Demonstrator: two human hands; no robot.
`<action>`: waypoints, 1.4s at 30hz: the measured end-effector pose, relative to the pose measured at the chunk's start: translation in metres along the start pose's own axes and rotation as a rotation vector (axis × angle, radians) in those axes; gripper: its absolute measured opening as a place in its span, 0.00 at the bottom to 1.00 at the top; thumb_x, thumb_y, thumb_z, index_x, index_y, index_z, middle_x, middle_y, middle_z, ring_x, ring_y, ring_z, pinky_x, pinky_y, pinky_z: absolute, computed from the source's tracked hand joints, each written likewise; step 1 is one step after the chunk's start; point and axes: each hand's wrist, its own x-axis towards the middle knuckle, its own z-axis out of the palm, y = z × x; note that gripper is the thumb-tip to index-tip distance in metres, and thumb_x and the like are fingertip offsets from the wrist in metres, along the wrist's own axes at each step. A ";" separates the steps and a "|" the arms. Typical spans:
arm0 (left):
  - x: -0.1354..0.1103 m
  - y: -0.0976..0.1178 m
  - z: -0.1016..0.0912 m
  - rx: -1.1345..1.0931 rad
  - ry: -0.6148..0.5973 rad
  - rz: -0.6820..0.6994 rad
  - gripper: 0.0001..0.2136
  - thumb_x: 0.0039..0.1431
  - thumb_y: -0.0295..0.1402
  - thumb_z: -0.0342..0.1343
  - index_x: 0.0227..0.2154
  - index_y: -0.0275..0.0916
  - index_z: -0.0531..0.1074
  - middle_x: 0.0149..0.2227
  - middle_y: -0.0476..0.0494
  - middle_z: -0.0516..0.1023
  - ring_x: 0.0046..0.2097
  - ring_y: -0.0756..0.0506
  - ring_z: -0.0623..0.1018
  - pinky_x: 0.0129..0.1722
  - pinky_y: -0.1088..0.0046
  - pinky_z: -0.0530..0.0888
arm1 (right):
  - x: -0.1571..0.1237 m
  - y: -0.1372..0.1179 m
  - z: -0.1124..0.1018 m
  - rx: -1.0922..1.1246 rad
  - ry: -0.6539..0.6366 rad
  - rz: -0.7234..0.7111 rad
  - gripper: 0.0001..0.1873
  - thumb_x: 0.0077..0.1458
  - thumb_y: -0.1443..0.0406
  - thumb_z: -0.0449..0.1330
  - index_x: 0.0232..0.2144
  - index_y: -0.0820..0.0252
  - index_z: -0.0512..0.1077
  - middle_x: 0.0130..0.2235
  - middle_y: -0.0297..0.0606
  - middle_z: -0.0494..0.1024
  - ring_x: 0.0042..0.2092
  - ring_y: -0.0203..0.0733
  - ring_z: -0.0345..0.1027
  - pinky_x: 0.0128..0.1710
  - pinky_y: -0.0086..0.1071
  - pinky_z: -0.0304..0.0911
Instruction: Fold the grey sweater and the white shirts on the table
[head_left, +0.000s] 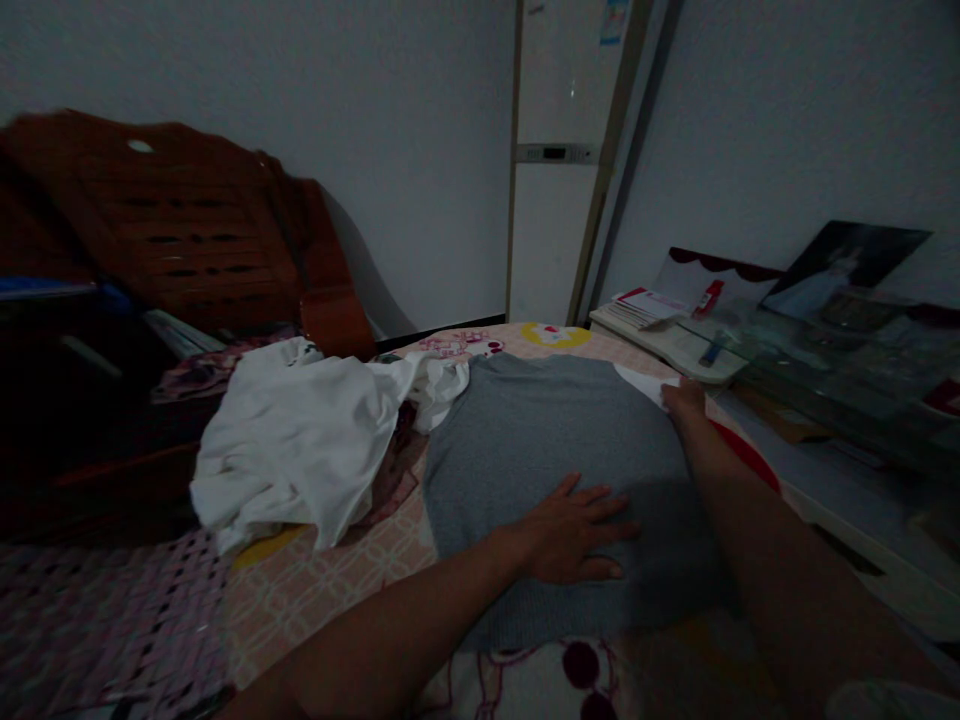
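Note:
A grey knit top lies spread out on a patterned cloth, its ribbed hem toward me. My left hand rests flat on the lower middle of the top, fingers spread. At the top's far right corner, my right hand has its fingers closed on a white piece of fabric that looks like a sleeve. Left of the top, a crumpled white garment reaches the grey top's upper left corner; whether they are joined I cannot tell.
The patterned cloth covers the surface beneath. A carved wooden chair stands at the left, with a woven pink seat nearer me. On the right are a glass-topped stand, papers and a photo. A tall white cabinet unit stands behind.

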 end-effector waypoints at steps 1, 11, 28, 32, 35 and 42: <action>0.000 0.000 0.000 0.000 0.002 0.000 0.29 0.67 0.53 0.42 0.67 0.49 0.54 0.70 0.40 0.54 0.70 0.34 0.54 0.66 0.41 0.48 | -0.003 -0.004 0.004 -0.022 0.021 0.036 0.32 0.58 0.64 0.49 0.63 0.73 0.60 0.63 0.64 0.60 0.63 0.64 0.58 0.60 0.59 0.57; 0.001 0.000 0.000 0.002 0.002 0.010 0.29 0.67 0.53 0.40 0.67 0.47 0.55 0.70 0.40 0.55 0.70 0.34 0.54 0.66 0.41 0.48 | -0.045 -0.045 0.028 -0.382 -0.393 -0.215 0.26 0.67 0.61 0.47 0.63 0.68 0.61 0.68 0.55 0.56 0.69 0.51 0.51 0.66 0.44 0.48; 0.000 -0.032 -0.001 0.081 0.134 -0.410 0.26 0.68 0.45 0.47 0.65 0.42 0.59 0.69 0.34 0.56 0.69 0.34 0.56 0.65 0.42 0.51 | -0.143 -0.073 0.000 -0.113 -0.591 -0.547 0.26 0.64 0.60 0.51 0.62 0.60 0.66 0.65 0.45 0.64 0.68 0.47 0.54 0.68 0.46 0.48; -0.002 -0.036 -0.004 0.036 0.150 -0.403 0.25 0.67 0.42 0.48 0.64 0.41 0.61 0.69 0.35 0.57 0.69 0.36 0.57 0.65 0.45 0.52 | -0.149 -0.057 -0.004 -0.047 -0.567 -0.591 0.26 0.64 0.56 0.51 0.61 0.60 0.68 0.64 0.46 0.66 0.65 0.49 0.59 0.66 0.47 0.53; -0.008 -0.034 -0.014 -0.047 0.248 -0.361 0.21 0.64 0.36 0.51 0.58 0.37 0.68 0.63 0.34 0.67 0.63 0.39 0.67 0.63 0.56 0.61 | -0.157 -0.051 0.001 -0.121 -0.510 -0.586 0.28 0.65 0.56 0.50 0.63 0.61 0.65 0.66 0.47 0.62 0.67 0.50 0.55 0.66 0.47 0.51; -0.024 0.019 -0.034 -0.300 0.111 -0.169 0.07 0.59 0.29 0.53 0.34 0.37 0.77 0.30 0.50 0.78 0.31 0.51 0.75 0.34 0.77 0.68 | -0.167 -0.047 0.012 -0.236 -0.446 -0.566 0.30 0.67 0.55 0.45 0.67 0.58 0.58 0.69 0.45 0.56 0.69 0.50 0.49 0.67 0.49 0.46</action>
